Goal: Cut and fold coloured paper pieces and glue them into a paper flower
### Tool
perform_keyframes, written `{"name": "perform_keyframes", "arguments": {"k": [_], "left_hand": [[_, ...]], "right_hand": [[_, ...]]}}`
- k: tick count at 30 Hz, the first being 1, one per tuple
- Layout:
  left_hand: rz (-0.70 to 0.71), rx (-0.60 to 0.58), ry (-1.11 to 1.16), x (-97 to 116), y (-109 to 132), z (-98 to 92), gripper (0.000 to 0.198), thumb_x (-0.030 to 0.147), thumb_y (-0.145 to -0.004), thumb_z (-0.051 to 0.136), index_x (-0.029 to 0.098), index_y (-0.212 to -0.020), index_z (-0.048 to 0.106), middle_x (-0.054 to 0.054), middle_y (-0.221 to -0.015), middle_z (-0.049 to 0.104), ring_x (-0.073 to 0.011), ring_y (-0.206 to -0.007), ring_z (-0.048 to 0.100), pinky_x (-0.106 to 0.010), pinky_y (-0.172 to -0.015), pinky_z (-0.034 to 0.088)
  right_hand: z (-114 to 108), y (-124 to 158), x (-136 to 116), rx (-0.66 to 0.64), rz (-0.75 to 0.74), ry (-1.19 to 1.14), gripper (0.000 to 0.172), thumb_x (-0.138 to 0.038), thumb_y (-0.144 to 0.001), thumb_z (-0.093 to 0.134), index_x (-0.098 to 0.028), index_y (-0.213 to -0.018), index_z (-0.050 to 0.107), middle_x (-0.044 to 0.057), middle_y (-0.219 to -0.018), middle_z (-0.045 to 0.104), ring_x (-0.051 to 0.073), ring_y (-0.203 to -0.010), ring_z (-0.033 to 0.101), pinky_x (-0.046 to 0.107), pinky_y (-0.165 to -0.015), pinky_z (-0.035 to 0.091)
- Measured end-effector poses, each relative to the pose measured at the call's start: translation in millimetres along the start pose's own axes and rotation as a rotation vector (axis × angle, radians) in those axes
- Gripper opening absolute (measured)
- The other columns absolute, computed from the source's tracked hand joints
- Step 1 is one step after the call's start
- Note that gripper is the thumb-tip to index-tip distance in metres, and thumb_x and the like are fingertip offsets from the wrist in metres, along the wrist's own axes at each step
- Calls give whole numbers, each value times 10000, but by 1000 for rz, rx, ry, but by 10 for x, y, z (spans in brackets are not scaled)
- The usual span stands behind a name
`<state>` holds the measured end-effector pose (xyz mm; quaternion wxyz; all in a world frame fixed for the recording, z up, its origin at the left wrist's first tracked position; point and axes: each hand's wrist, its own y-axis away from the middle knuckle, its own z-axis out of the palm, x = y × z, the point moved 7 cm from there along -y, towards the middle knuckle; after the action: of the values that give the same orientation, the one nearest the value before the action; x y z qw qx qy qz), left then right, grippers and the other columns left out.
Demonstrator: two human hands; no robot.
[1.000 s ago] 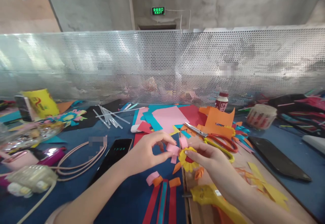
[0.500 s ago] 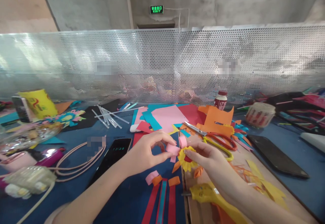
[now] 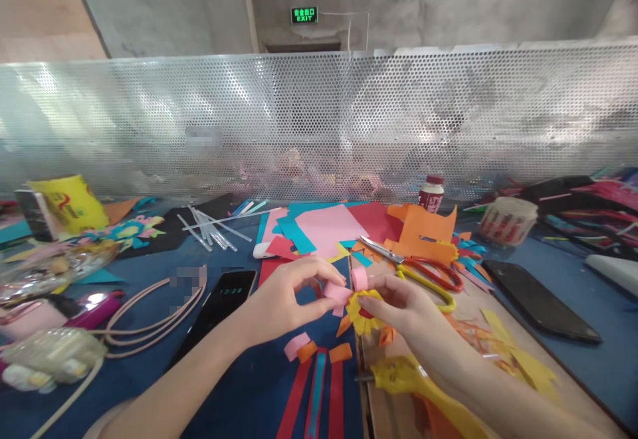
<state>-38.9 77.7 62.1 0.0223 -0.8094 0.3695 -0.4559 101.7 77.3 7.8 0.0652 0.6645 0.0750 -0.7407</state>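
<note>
Between my hands is a yellow paper flower [image 3: 363,319] with a red centre and looped pink paper strips [image 3: 337,293] at its upper left. My right hand [image 3: 406,313] pinches the flower, thumb over its red centre. My left hand [image 3: 294,296] closes its thumb and fingertips on a pink loop. Below lie a curled pink piece [image 3: 298,345], small orange pieces [image 3: 341,352], and long red strips [image 3: 337,392] beside a blue strip [image 3: 316,392]. A yellow glue gun [image 3: 399,376] rests under my right forearm.
Scissors [image 3: 423,276] with red and yellow handles lie behind my right hand, near coloured paper sheets [image 3: 329,226]. Phones lie left [image 3: 219,309] and right [image 3: 538,299]. Clear glue sticks [image 3: 212,226], a coiled cable [image 3: 144,299] and a bottle [image 3: 431,194] stand or lie around. A perforated metal screen [image 3: 224,107] bounds the back.
The view has shifted slightly. Both hands keep their grip on the flower and its pink loop, with hardly any movement.
</note>
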Motion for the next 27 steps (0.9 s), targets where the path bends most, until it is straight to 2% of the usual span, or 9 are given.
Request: {"name": "perform_keyframes", "arguments": {"k": [6,13,17,21,27], "left_hand": [[13,-5,13,19,-3,3,171,153,-773,553,184,-940,576,-46,-998,589,-137,-891,544,-277,-765,461],[12,-13,12,21,-2,7,192,140,-770,544,189,-953,576,-50,-996,592,-144,-900,545,-286,-769,459],[22,-14,5,26,-5,12,194,136,-769,544,192,-952,576,-46,-991,590,-136,-883,547,-277,-762,460],[15,-15,-6,15,-3,29,181,153,-776,542,189,-951,574,-44,-978,588,-133,-862,551,-274,-749,465],[29,6,1,28,0,28,161,166,-780,540,187,-937,575,-51,-980,590,-141,-869,549,-288,-751,469]], "right_hand": [[-14,-3,30,4,-3,6,249,-366,-629,684,-183,-740,556,24,-745,628,170,-759,591,305,-735,450],[-1,9,15,-3,18,32,282,-401,-608,694,-183,-731,563,24,-752,632,184,-791,594,295,-715,458],[16,36,-16,-1,46,14,248,-378,-622,683,-188,-720,558,-2,-698,606,183,-814,592,292,-722,457],[43,64,-82,-4,36,34,233,-359,-638,675,-181,-727,554,9,-734,605,183,-843,578,278,-736,439],[50,77,-93,8,36,53,264,-394,-644,664,-172,-769,599,19,-742,615,175,-809,575,259,-699,434]]}}
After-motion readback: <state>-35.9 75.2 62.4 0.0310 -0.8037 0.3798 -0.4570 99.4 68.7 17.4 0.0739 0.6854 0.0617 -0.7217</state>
